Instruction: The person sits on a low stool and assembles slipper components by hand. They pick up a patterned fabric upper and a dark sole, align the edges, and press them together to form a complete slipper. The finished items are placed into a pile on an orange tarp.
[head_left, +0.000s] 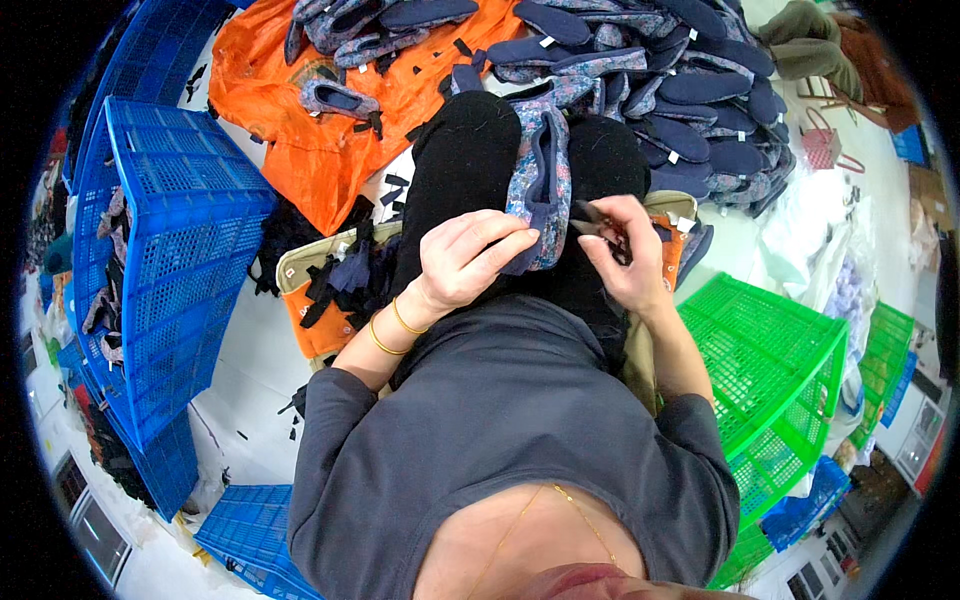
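Observation:
A floral blue-and-pink fabric slipper (pixel 552 190) with a navy lining lies lengthwise over my black-clad thighs, its opening facing up. My left hand (pixel 468 255) pinches the near end of it between thumb and fingers. Just right of that end, my right hand (pixel 628 250) is closed around a small dark pointed tool (pixel 588 212), which looks like thread snips; the fingers hide most of it. A dark blue flap of cloth (pixel 522 262) sticks out beneath my left fingertips.
Navy-soled floral slippers (pixel 705 88) form a big pile ahead on the right. An orange sheet (pixel 290 90) bears a loose slipper (pixel 340 98) and black scraps. Blue crates (pixel 190 170) stand on my left, green crates (pixel 755 350) on my right. Dark cloth strips (pixel 350 275) lie beside my left thigh.

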